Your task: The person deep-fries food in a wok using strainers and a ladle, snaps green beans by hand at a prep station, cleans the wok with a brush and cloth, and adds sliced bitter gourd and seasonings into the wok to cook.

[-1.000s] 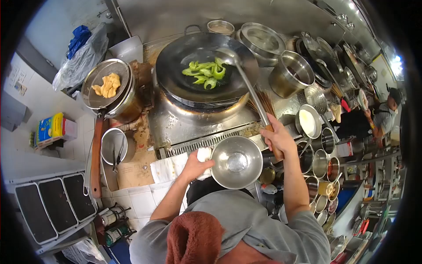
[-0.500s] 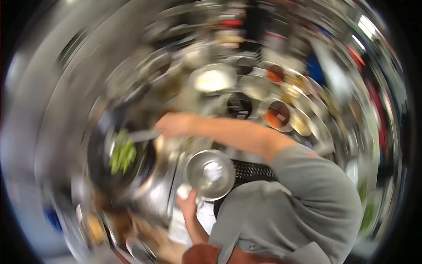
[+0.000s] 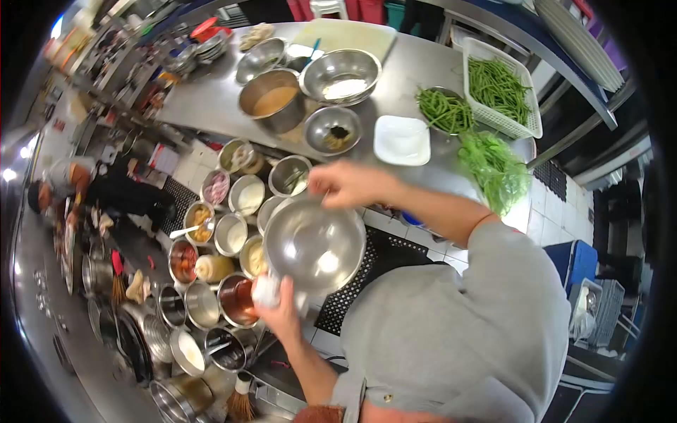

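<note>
My left hand (image 3: 283,314) is closed at the near side of a large steel mixing bowl (image 3: 310,243), gripping it through a white cloth (image 3: 266,290). The bowl is tipped so its bare, shiny inside faces me. My right hand (image 3: 345,185) is at the bowl's far rim with its fingers curled in. Whether those fingers pinch the rim or something small is unclear. Close to the bowl's left side are a container of red sauce (image 3: 238,299) and one of pale yellow food (image 3: 254,257).
Several steel containers stand to the left, with a squeeze bottle (image 3: 214,268) among them. A counter (image 3: 282,127) behind bears bowls, a pot (image 3: 273,101), a white square dish (image 3: 402,141) and a basket (image 3: 502,88) of green beans. Another person (image 3: 99,183) works at far left.
My view has swung from the wok with green vegetables to the counter and containers. My right hand has left the wok and its metal utensil and is now at the bowl; the left still holds the bowl.
</note>
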Available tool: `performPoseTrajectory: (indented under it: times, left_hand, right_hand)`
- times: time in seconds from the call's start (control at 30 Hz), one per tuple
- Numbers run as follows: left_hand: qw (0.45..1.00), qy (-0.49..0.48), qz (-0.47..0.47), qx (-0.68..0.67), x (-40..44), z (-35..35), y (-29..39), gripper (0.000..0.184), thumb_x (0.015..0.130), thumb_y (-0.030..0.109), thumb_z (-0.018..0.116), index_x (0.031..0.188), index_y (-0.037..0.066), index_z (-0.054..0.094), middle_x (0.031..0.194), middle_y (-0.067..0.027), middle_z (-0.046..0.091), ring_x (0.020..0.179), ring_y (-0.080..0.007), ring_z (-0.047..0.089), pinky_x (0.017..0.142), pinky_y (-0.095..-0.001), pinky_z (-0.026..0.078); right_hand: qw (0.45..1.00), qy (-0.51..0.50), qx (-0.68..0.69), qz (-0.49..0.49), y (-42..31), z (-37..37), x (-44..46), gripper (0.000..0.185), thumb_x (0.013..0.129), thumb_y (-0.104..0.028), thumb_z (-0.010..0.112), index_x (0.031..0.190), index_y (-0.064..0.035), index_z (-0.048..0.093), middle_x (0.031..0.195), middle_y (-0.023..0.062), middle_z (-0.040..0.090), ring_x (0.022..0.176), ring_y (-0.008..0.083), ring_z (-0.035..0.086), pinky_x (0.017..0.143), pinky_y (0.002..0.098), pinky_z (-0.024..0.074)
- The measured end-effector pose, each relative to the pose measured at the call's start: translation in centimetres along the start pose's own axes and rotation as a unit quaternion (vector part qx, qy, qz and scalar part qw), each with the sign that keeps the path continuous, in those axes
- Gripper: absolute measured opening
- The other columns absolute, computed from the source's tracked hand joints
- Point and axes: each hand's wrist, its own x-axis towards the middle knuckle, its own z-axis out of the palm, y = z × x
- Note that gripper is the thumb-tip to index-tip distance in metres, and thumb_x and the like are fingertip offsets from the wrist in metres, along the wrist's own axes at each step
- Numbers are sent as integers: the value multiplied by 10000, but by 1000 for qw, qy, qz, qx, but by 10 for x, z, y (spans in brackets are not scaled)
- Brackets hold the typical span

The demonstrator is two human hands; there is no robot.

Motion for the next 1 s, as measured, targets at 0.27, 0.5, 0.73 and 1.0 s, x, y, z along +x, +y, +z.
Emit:
performPoseTrajectory:
  times: [0.27,0.5,0.73,1.0]
  left_hand:
    - [952,-231,-189,-66,62,161,-1,415,816,113,677,1180,-13,523,968,-62,603,852,-127,585,753,-259,481]
    - [689,-210,-449,-528,66,141,-78,433,908,250,514,1258,0,465,1175,-176,543,1018,-285,576,787,-359,529]
    - [460,-296,-437,-714,62,137,-66,633,902,470,448,1430,139,335,1506,-281,67,1324,-452,301,1021,-492,397]
    - [830,-348,-250,-357,17,140,-48,700,870,242,594,1446,97,224,1334,-117,447,1209,-248,461,1033,-383,359]
  right_hand:
    - [852,426,-218,214,183,-381,-72,266,718,-151,688,936,-19,612,754,90,652,625,191,643,575,290,525]
    - [799,466,7,380,305,-407,-88,336,804,-241,643,1037,0,631,856,144,677,643,259,681,629,340,555]
    - [882,422,-71,197,119,-246,-150,436,878,-256,619,1253,-56,525,939,75,669,808,145,627,703,287,507]
    - [973,167,72,143,0,18,-129,374,894,-255,598,1176,-9,575,920,102,638,794,171,620,667,297,506]
